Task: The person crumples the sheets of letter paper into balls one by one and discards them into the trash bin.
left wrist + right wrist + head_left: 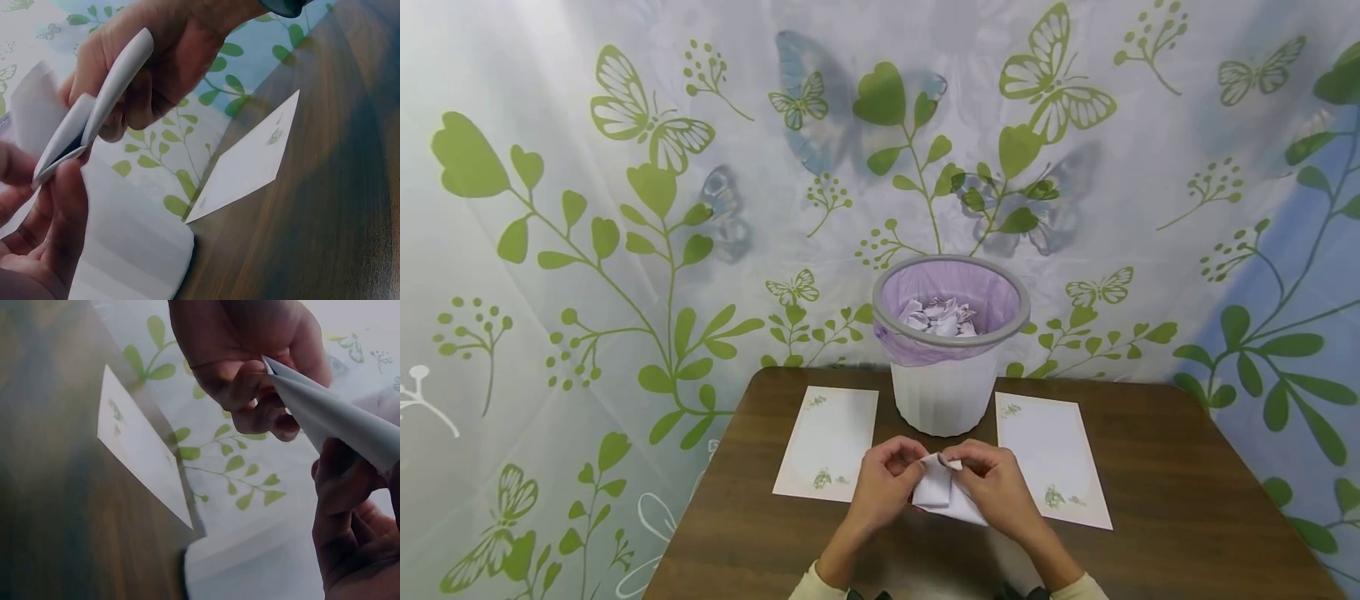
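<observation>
A folded sheet of white paper [934, 485] is held between both hands, just in front of the bin. My left hand [880, 483] pinches its left edge between thumb and fingers. On the other side, my right hand [997, 487] grips the upper right part, where a corner curls over. Seen from the left wrist, the paper [120, 80] bends into layers with a dark gap between them. The right wrist view shows the folded paper [340, 419] narrowing to a point at the left hand's fingers [250, 381].
A white bin [943, 392] with a grey rim and purple liner stands behind the hands, with crumpled paper [942, 317] inside. Printed sheets lie on the brown table [1180, 467]: a left sheet [831, 442] and a right sheet [1048, 454]. A leaf-and-butterfly curtain [737, 208] hangs behind.
</observation>
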### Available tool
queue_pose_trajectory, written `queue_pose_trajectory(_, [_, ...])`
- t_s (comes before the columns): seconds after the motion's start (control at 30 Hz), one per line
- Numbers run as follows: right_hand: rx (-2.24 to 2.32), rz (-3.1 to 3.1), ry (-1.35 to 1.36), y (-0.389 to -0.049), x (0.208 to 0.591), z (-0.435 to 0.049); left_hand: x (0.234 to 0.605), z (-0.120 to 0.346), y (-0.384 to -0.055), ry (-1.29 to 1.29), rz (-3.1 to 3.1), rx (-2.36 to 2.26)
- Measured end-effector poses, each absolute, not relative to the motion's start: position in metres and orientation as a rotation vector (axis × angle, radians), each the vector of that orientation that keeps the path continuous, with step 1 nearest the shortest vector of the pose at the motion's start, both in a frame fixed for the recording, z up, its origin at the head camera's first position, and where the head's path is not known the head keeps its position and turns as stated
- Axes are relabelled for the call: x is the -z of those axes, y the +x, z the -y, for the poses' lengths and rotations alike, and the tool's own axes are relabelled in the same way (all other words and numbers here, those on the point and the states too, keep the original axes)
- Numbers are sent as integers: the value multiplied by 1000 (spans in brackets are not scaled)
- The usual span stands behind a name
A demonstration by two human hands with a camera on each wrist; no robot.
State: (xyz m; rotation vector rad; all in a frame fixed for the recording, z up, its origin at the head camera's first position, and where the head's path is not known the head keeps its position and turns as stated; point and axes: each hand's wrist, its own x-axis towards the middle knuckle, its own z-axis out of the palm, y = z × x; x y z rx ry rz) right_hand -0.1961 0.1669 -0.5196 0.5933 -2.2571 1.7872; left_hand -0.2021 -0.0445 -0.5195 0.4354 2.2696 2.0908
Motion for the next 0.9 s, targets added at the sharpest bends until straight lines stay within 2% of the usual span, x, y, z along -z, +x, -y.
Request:
queue_pose_trajectory(0.23, [-1627,2233,697,-201,515,-173,520,46,-204,417,-2022,-2081])
queue_pose_trajectory(0.47, [-1861,2260,627,-198,515,-178,519,47,-205,462,-2080,-2044])
queue_pose_trajectory(0.57, [-2170,2123,741,-197,513,-184,518,48,-204,375,-1957,-2150])
queue_pose_trajectory(0.67, [-2466,1853,976,-196,512,-189,517,49,-205,290,-1806,-2253])
queue_pose_trajectory(0.77, [-2580,1645,1191,-197,511,-192,516,50,-205,260,-1671,-2320])
queue_pose_trajectory(0.9, [-2511,1696,1162,-198,512,-191,514,50,-206,263,-1602,-2347])
